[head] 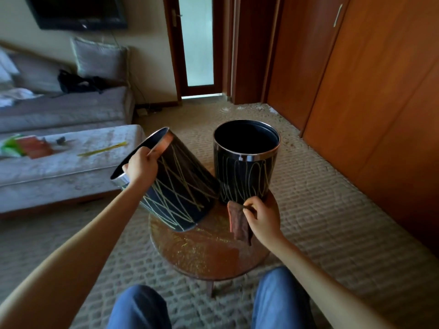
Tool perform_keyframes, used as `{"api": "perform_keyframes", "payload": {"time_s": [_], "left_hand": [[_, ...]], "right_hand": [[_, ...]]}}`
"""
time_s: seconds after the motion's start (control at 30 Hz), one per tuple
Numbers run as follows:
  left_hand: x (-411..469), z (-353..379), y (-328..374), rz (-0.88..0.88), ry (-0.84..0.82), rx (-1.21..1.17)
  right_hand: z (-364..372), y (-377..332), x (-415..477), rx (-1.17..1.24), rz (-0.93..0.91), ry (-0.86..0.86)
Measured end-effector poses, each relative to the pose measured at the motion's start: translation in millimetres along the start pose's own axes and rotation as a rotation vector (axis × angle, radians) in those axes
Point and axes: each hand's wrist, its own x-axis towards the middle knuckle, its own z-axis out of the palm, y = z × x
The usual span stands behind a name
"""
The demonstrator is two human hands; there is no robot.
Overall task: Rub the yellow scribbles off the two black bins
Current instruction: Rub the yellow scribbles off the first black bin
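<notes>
Two black bins with yellow scribbles stand on a small round wooden table (204,255). The left bin (180,186) is tilted to the left, its base edge on the table; my left hand (141,166) grips its chrome rim. The right bin (244,167) stands upright, touching the tilted one. In front of the upright bin my right hand (260,216) pinches a brown cloth (238,223), which hangs down just above the table.
A grey sofa (59,108) and a grey ottoman (71,165) with a yellow stick and small items lie to the left. Wooden wardrobe doors (380,91) line the right. My knees in blue jeans (278,300) are under the table's near edge. Carpet surrounds the table.
</notes>
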Motion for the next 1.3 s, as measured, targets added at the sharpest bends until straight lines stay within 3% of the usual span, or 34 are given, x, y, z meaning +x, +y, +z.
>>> {"api": "perform_keyframes", "payload": {"time_s": [0.33, 0.5, 0.83, 1.0, 1.17, 1.3], "left_hand": [[-90, -16, -76, -0.525, -0.100, -0.659], [-138, 4, -77, -0.677, -0.132, -0.783], [-167, 16, -62, -0.741, -0.239, -0.871], [-176, 12, -72, -0.669, -0.299, -0.869], [-169, 9, -74, -0.596, -0.388, -0.787], [-166, 7, -65, -0.556, -0.370, -0.740]], "right_hand": [[-29, -11, -12, 0.020, -0.155, 0.254], [-36, -8, -17, 0.043, -0.136, 0.240], [-22, 4, -22, 0.042, -0.198, 0.256], [-11, 11, -27, -0.115, -0.270, 0.269], [-13, 20, -30, -0.011, -0.213, 0.131], [-20, 13, -28, 0.015, -0.091, 0.208]]}}
